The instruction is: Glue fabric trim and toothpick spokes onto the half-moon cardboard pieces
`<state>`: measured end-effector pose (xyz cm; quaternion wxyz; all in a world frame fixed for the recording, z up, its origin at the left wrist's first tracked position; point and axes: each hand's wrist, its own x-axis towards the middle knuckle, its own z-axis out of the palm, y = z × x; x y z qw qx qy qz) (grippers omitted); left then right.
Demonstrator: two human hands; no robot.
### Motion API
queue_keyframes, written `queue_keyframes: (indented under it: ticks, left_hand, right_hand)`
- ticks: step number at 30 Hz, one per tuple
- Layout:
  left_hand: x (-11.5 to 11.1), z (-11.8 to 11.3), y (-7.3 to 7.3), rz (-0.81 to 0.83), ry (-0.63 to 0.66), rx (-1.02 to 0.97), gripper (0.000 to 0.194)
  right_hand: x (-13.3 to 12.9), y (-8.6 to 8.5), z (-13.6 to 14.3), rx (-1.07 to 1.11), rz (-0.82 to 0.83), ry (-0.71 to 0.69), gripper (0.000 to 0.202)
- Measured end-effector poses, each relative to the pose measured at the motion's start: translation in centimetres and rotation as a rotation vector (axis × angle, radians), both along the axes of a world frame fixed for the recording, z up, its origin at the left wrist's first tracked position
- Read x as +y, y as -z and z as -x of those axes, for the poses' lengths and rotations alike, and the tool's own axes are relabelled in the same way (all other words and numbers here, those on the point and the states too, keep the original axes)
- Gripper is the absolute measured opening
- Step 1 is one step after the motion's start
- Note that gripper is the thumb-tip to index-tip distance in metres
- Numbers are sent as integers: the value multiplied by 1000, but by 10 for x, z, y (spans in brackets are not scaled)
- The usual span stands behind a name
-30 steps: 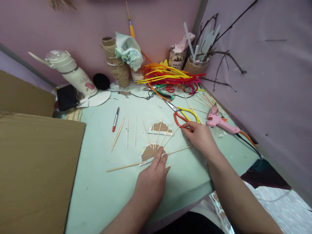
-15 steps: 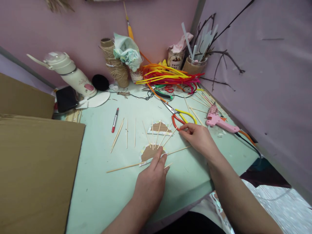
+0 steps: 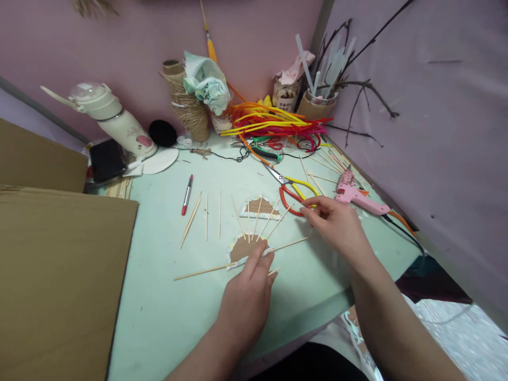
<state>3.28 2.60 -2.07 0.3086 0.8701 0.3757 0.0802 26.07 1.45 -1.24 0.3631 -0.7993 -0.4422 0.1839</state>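
My left hand (image 3: 246,293) rests at the straight edge of the lower cardboard half-disc (image 3: 244,248), which has a patterned fabric border. Its index and middle fingertips touch that edge, and a thin wooden stick (image 3: 274,271) pokes out between fingers and thumb. A long stick (image 3: 204,272) lies along the same edge. Several sticks (image 3: 257,218) fan out from the curved side, across a second half-disc (image 3: 262,208). Just over the red handle of the scissors (image 3: 291,198) hovers my right hand (image 3: 335,222), thumb and index slightly apart, with nothing visible between them.
Loose sticks (image 3: 190,219) and a red-capped pen (image 3: 187,194) lie to the left. A pink glue gun (image 3: 359,198) stands at right. Pipe cleaners (image 3: 273,121), twine (image 3: 186,100) and a bottle (image 3: 123,124) line the back. A cardboard box (image 3: 59,275) fills the left side.
My right hand has drawn back to the right, away from the rightmost stick of the fan, which stays on the table. My left hand is nearly unmoved.
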Motion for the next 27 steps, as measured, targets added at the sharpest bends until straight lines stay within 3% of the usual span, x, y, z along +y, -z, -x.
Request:
queue_keyframes:
  ticks: [2, 6, 8, 13, 17, 22, 27]
  left_hand:
    - [1, 0, -2, 49, 10, -55, 36]
    - [0, -2, -8, 181, 31, -78, 34]
    - [-1, -3, -10, 219, 39, -72, 32]
    - [-4, -6, -11, 185, 51, 32, 28]
    - [-5, -5, -3, 21, 58, -37, 28]
    - [-5, -1, 9, -330, -60, -173, 35]
    - [-3, -3, 13, -456, -103, -161, 34]
  right_hand:
    - [-12, -13, 7, 76, -59, -93, 23]
    - [-37, -32, 27, 256, -68, -592, 23]
    - [-44, -34, 37, 262, -90, -733, 16]
    - [-48, -24, 46, 151, -114, -730, 16]
    - [-40, -24, 18, 31, -108, -766, 20]
    - [-16, -13, -41, 36, -140, -431, 16]
    - [3, 5, -54, 128, 14, -431, 21]
